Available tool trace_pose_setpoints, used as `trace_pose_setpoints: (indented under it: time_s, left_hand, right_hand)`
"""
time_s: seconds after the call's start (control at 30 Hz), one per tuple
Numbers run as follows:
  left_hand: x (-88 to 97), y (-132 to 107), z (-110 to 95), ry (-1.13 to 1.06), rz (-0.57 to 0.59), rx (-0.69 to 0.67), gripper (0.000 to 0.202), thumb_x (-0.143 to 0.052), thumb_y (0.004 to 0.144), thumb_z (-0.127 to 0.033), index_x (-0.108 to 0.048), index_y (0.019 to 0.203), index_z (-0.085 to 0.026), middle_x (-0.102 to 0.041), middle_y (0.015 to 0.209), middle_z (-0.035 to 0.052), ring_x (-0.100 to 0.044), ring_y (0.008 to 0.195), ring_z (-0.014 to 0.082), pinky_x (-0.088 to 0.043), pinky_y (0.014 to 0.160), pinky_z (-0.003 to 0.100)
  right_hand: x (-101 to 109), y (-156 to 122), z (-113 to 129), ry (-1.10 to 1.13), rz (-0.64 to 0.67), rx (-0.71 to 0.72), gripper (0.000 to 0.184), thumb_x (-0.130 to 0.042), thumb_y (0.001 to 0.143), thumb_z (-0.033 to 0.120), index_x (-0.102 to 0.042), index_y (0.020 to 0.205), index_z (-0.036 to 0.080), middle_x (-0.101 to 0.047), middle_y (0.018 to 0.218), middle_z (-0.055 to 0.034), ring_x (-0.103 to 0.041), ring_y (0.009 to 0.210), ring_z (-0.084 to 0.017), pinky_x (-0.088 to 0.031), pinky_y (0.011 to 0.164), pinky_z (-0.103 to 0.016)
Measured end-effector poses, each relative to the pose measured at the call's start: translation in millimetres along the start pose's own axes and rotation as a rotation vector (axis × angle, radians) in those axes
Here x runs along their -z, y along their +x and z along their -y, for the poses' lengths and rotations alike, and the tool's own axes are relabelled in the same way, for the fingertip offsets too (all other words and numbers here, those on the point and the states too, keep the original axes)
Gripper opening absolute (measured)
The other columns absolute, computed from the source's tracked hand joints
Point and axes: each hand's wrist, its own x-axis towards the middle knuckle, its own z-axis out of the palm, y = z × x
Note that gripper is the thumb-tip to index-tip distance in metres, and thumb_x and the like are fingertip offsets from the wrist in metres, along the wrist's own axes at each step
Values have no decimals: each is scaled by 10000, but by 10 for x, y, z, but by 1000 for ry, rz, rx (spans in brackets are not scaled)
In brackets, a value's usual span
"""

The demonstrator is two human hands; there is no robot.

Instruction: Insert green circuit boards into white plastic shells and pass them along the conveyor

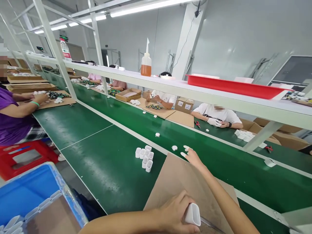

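Note:
My left hand [176, 211] is closed around a white plastic shell [193, 214] held over a brown cardboard sheet [175, 178] at the near edge of the table. My right hand [191, 155] reaches forward across the cardboard to the green conveyor belt [219, 162], fingers spread, white caps on its fingertips. Its fingertips are just beside a small white part [174, 148] lying on the belt. A cluster of several white shells [145, 157] stands upright on the green table to the left of the cardboard.
A blue crate [31, 191] with white shells sits at lower left beside a red stool [24, 157]. Overhead runs a white shelf [170, 87] holding a red tray [234, 86] and an orange bottle [146, 66]. A person in purple [12, 117] and several workers opposite handle parts.

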Motion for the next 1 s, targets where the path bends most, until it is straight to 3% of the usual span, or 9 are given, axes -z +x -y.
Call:
trace_pose_setpoints:
  time_s: [0.1, 0.2, 0.4, 0.57, 0.7, 0.83, 1.0]
  left_hand:
    - [28, 21, 33, -24, -53, -29, 586, -706, 700, -472, -457, 1156, -201, -512, 1116, 81, -543, 995, 227, -472, 840, 345]
    - [60, 67, 93, -23, -86, -8, 609, -713, 696, -511, -449, 1151, -203, -515, 1105, 78, -551, 968, 221, -475, 789, 326]
    - [109, 103, 140, -50, -32, 10, 735, -639, 680, -705, -429, 1190, -219, -519, 1117, 75, -561, 1002, 241, -478, 765, 316]
    - [138, 58, 46, -18, -28, -4, 638, -629, 755, -594, -411, 1209, -204, -514, 1143, 87, -563, 1009, 243, -483, 816, 344]
    - [147, 50, 16, -4, -20, 14, 599, -660, 753, -534, -417, 1198, -214, -518, 1140, 76, -561, 1000, 233, -483, 828, 339]
    - [154, 54, 32, -8, -13, 32, 600, -664, 752, -536, -425, 1206, -224, -518, 1142, 69, -561, 1001, 232, -482, 836, 341]
    - [167, 61, 15, -67, -54, 43, 548, -695, 745, -475, -474, 1170, -209, -530, 1121, 68, -556, 983, 219, -472, 857, 339]
  right_hand:
    - [-139, 373, -3, -139, 85, 102, 310, -573, 921, 314, -565, 1192, 164, -554, 1279, -100, -548, 1155, -239, -448, 986, -481]
    - [-190, 536, -33, -257, 189, 183, 258, -581, 920, 315, -596, 1123, 158, -592, 1201, -80, -575, 1100, -221, -474, 955, -461]
    - [-180, 627, -130, -439, 283, 145, 269, -565, 929, 336, -584, 1129, 158, -604, 1148, -74, -607, 1009, -197, -521, 873, -413]
    - [-86, 581, -236, -475, 305, 58, 300, -574, 923, 340, -568, 1160, 156, -592, 1166, -79, -603, 1017, -207, -522, 869, -423]
    - [-68, 518, -231, -371, 322, 112, 307, -582, 918, 321, -563, 1181, 165, -569, 1226, -87, -578, 1082, -223, -499, 917, -447]
    - [-74, 475, -224, -159, 285, 101, 235, -581, 920, 313, -605, 1087, 149, -608, 1151, -76, -596, 1044, -205, -501, 912, -431]
    - [4, 224, -339, 243, 76, -52, 220, -627, 879, 328, -631, 990, 138, -655, 1048, -73, -626, 982, -200, -499, 911, -426]
